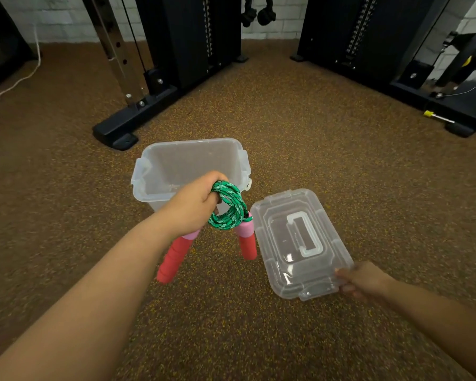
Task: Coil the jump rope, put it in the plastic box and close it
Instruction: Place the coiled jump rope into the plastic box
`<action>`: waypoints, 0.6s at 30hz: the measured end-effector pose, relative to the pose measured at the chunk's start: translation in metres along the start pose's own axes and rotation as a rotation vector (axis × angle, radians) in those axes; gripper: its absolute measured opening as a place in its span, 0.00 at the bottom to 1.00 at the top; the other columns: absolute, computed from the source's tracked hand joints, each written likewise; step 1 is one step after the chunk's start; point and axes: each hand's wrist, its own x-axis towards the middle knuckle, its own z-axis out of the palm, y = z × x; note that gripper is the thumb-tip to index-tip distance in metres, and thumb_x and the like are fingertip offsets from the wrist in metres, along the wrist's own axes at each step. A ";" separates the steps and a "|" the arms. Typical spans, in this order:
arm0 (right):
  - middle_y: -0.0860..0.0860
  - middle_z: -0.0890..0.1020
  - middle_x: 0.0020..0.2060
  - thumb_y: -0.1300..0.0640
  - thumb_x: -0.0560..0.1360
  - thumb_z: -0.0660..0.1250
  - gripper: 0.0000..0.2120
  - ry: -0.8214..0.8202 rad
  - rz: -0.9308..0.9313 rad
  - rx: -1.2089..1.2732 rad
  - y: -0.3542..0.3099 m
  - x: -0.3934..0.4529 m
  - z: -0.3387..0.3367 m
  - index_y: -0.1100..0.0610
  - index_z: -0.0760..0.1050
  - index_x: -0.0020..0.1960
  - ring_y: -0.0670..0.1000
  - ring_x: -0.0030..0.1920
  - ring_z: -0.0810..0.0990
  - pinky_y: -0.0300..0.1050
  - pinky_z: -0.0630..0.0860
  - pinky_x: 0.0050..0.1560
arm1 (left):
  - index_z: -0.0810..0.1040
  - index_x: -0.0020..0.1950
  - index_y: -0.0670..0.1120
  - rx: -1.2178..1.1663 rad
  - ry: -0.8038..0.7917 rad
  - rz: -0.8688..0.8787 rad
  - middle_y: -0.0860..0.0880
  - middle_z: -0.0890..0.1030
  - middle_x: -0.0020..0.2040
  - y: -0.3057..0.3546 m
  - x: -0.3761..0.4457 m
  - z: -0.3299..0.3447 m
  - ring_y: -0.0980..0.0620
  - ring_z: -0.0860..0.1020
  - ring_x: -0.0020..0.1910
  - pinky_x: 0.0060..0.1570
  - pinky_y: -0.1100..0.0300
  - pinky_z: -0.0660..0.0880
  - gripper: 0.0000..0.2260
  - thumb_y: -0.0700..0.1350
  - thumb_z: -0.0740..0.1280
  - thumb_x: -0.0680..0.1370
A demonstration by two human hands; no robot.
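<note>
Left hand [197, 204], fist closed around the coiled green jump rope [228, 206], forearm stretched forward from lower left, held above the near rim of the plastic box [160, 171]. Rope wound in several loops, braided green and white; two foam handles, pink at the top and red below, hanging down under the fist, spread apart like an upside-down V. Left handle [175, 255] slanted toward lower left, right handle [246, 237] nearly vertical. Right hand [362, 280], fingers curled on the near right corner of the clear lid [291, 237]. Lid flat on the speckled brown floor [341, 166], handle side up, just right of the box, long axis running away and slightly left. Box open, upright, nothing inside.
</note>
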 end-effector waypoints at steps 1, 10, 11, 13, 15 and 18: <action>0.58 0.82 0.44 0.49 0.75 0.68 0.22 0.058 -0.016 -0.198 -0.004 0.001 0.000 0.65 0.76 0.59 0.53 0.39 0.78 0.42 0.73 0.36 | 0.73 0.54 0.48 0.006 0.006 0.001 0.46 0.80 0.48 -0.001 0.000 0.001 0.48 0.79 0.48 0.49 0.47 0.77 0.11 0.36 0.55 0.80; 0.55 0.73 0.68 0.53 0.79 0.62 0.21 0.177 -0.688 -0.343 -0.132 -0.022 0.064 0.57 0.68 0.70 0.53 0.67 0.72 0.45 0.66 0.66 | 0.73 0.54 0.47 -0.029 0.052 0.020 0.45 0.78 0.47 -0.023 -0.002 -0.003 0.46 0.77 0.44 0.43 0.51 0.75 0.11 0.34 0.55 0.79; 0.55 0.74 0.68 0.53 0.79 0.62 0.21 0.153 -0.687 -0.241 -0.152 -0.024 0.076 0.57 0.68 0.70 0.53 0.67 0.72 0.46 0.67 0.66 | 0.72 0.53 0.46 -0.036 0.062 0.024 0.46 0.77 0.44 -0.026 -0.002 -0.004 0.48 0.75 0.39 0.37 0.56 0.74 0.11 0.34 0.54 0.79; 0.55 0.78 0.62 0.50 0.79 0.62 0.21 0.082 -0.615 0.007 -0.192 -0.020 0.100 0.58 0.70 0.68 0.54 0.62 0.76 0.48 0.71 0.62 | 0.72 0.53 0.45 -0.045 0.068 0.016 0.50 0.74 0.38 -0.030 -0.004 -0.006 0.54 0.70 0.30 0.24 0.67 0.65 0.11 0.33 0.54 0.79; 0.53 0.81 0.53 0.45 0.76 0.63 0.22 0.001 -0.488 0.281 -0.226 -0.016 0.119 0.58 0.73 0.63 0.53 0.52 0.80 0.48 0.76 0.54 | 0.72 0.53 0.45 -0.048 0.063 0.011 0.50 0.73 0.39 -0.035 -0.006 -0.009 0.56 0.69 0.29 0.24 0.68 0.64 0.11 0.34 0.54 0.79; 0.53 0.78 0.51 0.46 0.73 0.68 0.23 0.006 -0.281 0.537 -0.254 -0.002 0.138 0.59 0.70 0.61 0.55 0.51 0.79 0.49 0.82 0.47 | 0.72 0.53 0.47 -0.052 0.066 0.008 0.48 0.75 0.42 -0.042 -0.011 -0.017 0.52 0.72 0.33 0.27 0.64 0.68 0.12 0.34 0.54 0.79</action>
